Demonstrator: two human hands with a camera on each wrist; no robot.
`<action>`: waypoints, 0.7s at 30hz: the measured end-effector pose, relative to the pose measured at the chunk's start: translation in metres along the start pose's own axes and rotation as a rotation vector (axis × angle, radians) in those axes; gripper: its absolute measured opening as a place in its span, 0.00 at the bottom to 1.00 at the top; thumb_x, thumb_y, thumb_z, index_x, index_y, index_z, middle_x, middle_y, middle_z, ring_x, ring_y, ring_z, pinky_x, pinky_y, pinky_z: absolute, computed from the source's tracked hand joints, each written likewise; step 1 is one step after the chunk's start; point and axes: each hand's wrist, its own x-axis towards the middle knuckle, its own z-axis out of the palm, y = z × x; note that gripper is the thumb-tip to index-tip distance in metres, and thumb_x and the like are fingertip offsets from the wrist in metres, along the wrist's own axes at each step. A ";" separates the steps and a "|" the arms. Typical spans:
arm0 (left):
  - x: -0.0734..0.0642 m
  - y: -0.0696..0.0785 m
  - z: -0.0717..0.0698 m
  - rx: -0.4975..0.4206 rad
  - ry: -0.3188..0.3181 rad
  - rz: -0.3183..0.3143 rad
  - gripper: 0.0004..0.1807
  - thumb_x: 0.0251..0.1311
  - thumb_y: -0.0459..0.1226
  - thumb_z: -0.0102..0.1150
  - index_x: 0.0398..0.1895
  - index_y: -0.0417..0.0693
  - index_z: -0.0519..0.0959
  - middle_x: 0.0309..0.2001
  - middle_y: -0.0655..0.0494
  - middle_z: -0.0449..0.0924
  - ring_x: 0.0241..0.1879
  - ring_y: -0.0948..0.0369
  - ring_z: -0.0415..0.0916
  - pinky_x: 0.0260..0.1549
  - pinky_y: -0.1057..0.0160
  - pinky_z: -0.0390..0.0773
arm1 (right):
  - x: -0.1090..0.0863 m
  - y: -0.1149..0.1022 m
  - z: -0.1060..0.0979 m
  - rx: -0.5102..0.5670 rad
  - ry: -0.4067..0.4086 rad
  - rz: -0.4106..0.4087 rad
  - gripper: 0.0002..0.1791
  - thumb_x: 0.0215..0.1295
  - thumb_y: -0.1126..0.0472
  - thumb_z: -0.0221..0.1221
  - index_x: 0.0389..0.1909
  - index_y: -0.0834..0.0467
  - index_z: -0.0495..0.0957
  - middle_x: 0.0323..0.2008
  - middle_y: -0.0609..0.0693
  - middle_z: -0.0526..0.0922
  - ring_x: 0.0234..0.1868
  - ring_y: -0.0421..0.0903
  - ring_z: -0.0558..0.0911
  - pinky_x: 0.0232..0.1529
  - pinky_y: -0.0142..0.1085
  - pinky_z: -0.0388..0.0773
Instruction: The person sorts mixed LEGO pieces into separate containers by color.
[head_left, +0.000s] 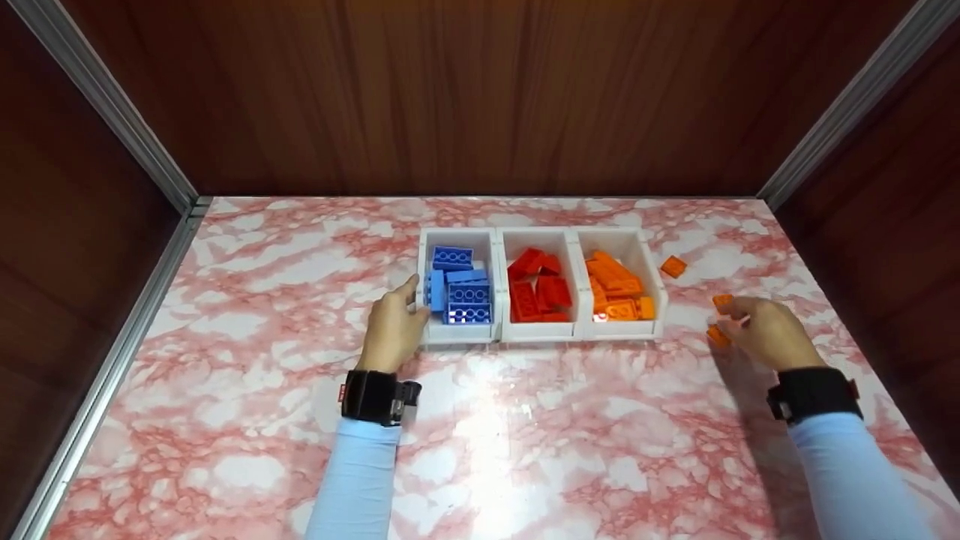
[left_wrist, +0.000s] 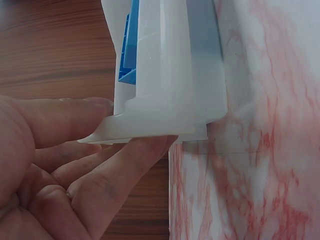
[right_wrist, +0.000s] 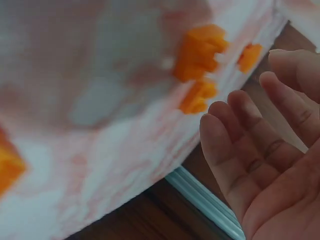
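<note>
My left hand [head_left: 395, 326] pinches the left rim of a white bin [head_left: 457, 334], with the thumb on one side of the wall and fingers on the other. In the left wrist view the bin's white edge [left_wrist: 165, 122] lies between thumb and fingers, and blue bricks [head_left: 469, 292] show inside. My right hand [head_left: 772, 330] hovers by loose orange bricks [head_left: 718, 335] on the right of the table. Seen from the right wrist, its fingers [right_wrist: 245, 145] are loosely bent and hold nothing; an orange brick [right_wrist: 197, 52] lies just past the fingertips.
Joined to the blue bin are a white bin of red bricks [head_left: 540, 289] and one of orange bricks [head_left: 615, 285]. Another orange brick [head_left: 674, 266] lies right of the bins. Brown panels [head_left: 480, 97] with metal edging enclose the marbled table [head_left: 247, 420] at the back and sides.
</note>
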 end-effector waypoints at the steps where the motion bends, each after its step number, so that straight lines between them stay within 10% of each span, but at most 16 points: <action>1: 0.000 0.000 0.000 0.000 0.003 0.005 0.33 0.63 0.29 0.60 0.72 0.40 0.64 0.60 0.36 0.75 0.33 0.52 0.81 0.23 0.61 0.79 | -0.002 0.002 0.003 -0.005 0.003 -0.001 0.20 0.69 0.57 0.61 0.54 0.66 0.79 0.45 0.66 0.81 0.42 0.59 0.80 0.37 0.49 0.79; 9: 0.000 -0.001 -0.001 -0.006 0.002 0.025 0.33 0.63 0.28 0.60 0.72 0.38 0.64 0.60 0.35 0.74 0.53 0.48 0.78 0.36 0.58 0.81 | -0.005 0.008 0.018 -0.032 0.010 0.008 0.17 0.62 0.63 0.66 0.49 0.69 0.81 0.43 0.68 0.80 0.39 0.60 0.80 0.38 0.53 0.80; 21: -0.001 0.001 0.000 -0.008 -0.013 0.007 0.34 0.64 0.28 0.59 0.73 0.40 0.63 0.62 0.35 0.73 0.34 0.52 0.80 0.21 0.62 0.78 | -0.009 0.012 0.029 -0.077 0.092 -0.040 0.10 0.59 0.69 0.66 0.41 0.67 0.80 0.32 0.65 0.78 0.31 0.59 0.77 0.32 0.52 0.77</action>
